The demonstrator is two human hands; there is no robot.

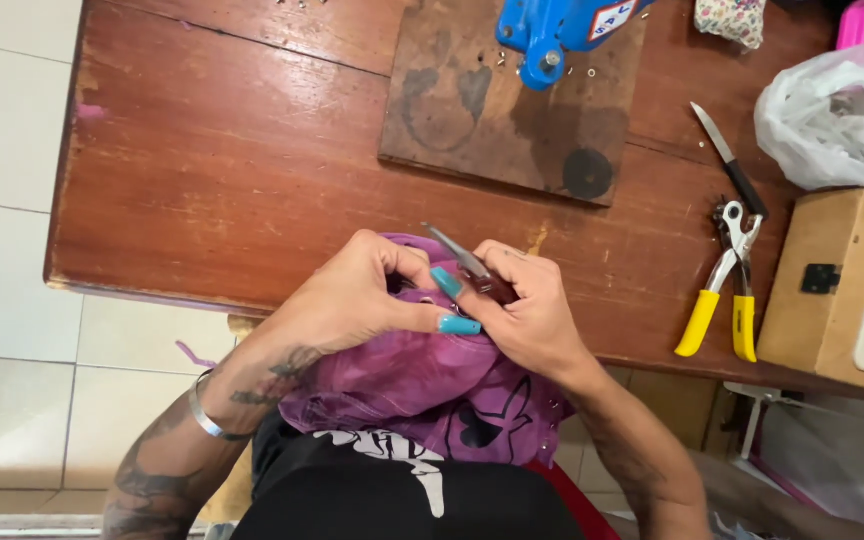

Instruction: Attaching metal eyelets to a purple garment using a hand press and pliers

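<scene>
Hands work together at the near edge of the wooden surface point(232, 180). My left hand point(357, 295) pinches a fold of the purple garment point(422, 385), thumb and fingers closed on the cloth. My right hand point(527, 310) is closed around a small metal-bladed tool point(462, 262) with a dark handle, its tip angled up and left above the fold. The garment lies bunched in my lap, against the surface edge. Further back sits a dark wooden board point(482, 110) carrying a blue press point(552, 30). To the right lie yellow-handled pliers point(727, 290), a black-handled knife point(730, 160) and a plastic bag point(837, 115).
</scene>
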